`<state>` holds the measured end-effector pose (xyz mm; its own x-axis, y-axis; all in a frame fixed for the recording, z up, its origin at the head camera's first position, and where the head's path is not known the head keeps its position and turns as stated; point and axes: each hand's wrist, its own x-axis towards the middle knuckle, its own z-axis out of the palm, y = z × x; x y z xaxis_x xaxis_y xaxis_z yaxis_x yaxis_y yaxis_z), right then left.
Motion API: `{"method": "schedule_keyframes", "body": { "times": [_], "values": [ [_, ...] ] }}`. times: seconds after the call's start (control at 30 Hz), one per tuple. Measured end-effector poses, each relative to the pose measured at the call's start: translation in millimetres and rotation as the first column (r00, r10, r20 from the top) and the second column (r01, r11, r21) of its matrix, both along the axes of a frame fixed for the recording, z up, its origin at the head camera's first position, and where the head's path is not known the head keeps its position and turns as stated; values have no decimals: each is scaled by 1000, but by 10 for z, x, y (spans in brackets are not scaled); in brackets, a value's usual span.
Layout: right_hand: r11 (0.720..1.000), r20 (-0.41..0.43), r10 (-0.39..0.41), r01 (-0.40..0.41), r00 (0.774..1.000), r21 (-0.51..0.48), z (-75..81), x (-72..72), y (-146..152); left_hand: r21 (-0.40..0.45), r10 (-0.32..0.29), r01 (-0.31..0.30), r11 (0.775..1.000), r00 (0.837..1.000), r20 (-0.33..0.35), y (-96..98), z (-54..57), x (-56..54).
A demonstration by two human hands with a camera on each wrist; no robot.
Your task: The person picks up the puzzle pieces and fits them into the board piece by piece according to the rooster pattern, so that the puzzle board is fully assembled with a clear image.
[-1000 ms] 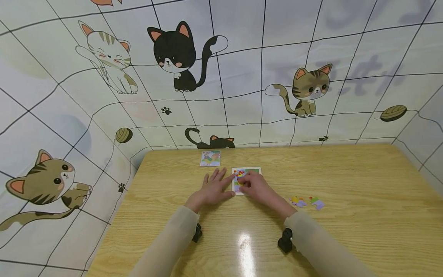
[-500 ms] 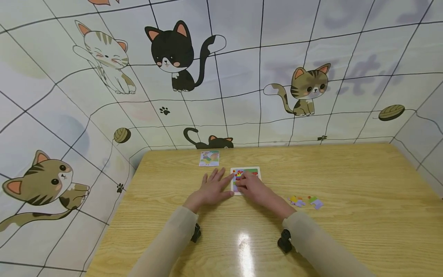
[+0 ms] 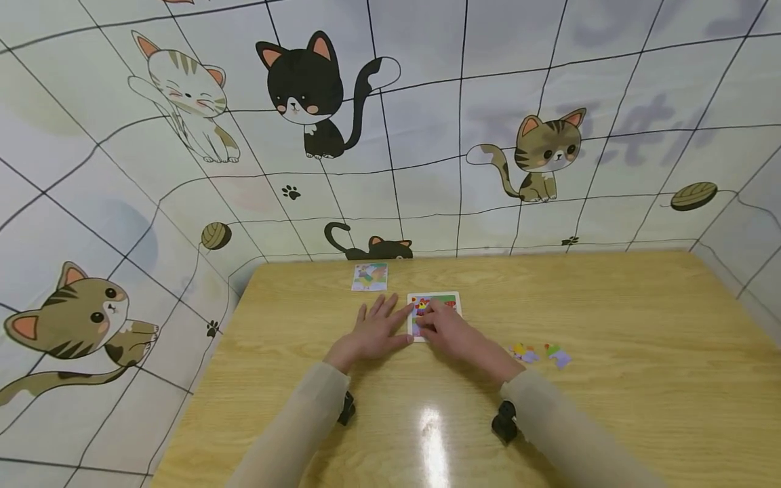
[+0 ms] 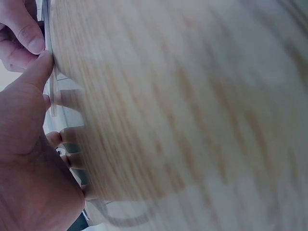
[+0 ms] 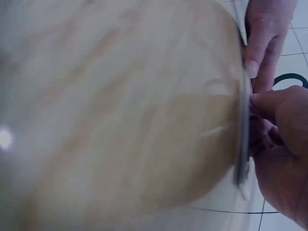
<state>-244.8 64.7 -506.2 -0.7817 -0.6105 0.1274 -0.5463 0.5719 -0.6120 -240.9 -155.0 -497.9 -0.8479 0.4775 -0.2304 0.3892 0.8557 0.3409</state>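
Note:
A jigsaw board with a white border and a colourful picture lies flat on the table. My left hand rests at its left side, fingers spread, with index finger and thumb reaching the edge. Over the middle of the board, my right hand has its fingers bent and pinches at a puzzle piece, which the fingers mostly hide. From the side, the right wrist view shows the board edge-on, with the right thumb and curled fingers close against its face. The left thumb meets the board edge in the left wrist view.
Loose puzzle pieces lie right of the board, with another small group beside them. A square picture card sits at the table's back edge. Behind the wooden table hangs a cat-patterned backdrop.
The right fingers have shifted slightly and lowered onto the board, uncovering more of its upper right. The left hand stays in place. The loose pieces and card have not moved.

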Motion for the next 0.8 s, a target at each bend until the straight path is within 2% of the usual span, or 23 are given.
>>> {"method": "schedule_keyframes", "body": {
  "times": [0.1, 0.2, 0.4, 0.63, 0.8],
  "values": [
    [1000, 33, 12, -12, 999, -6, 62, -22, 31, 4, 0, 0, 1000, 1000, 0, -1, 18, -7],
    [998, 78, 2, 2, 997, -55, 110, -36, 124, 2, -6, 6, 1000, 1000, 4, -1, 23, -13],
    [987, 165, -36, 61, 986, -151, 210, -5, 547, -3, -3, 3, 1000, 1000, 0, -3, 36, -25],
    [986, 157, -77, 99, 985, -136, 277, 128, 1173, -6, -6, 6, 1000, 1000, 13, -5, 54, -10],
    [986, 162, -97, 117, 982, -118, 260, 226, 1488, 9, -6, 5, 1000, 1000, 18, 0, 31, -12]
  ]
}}
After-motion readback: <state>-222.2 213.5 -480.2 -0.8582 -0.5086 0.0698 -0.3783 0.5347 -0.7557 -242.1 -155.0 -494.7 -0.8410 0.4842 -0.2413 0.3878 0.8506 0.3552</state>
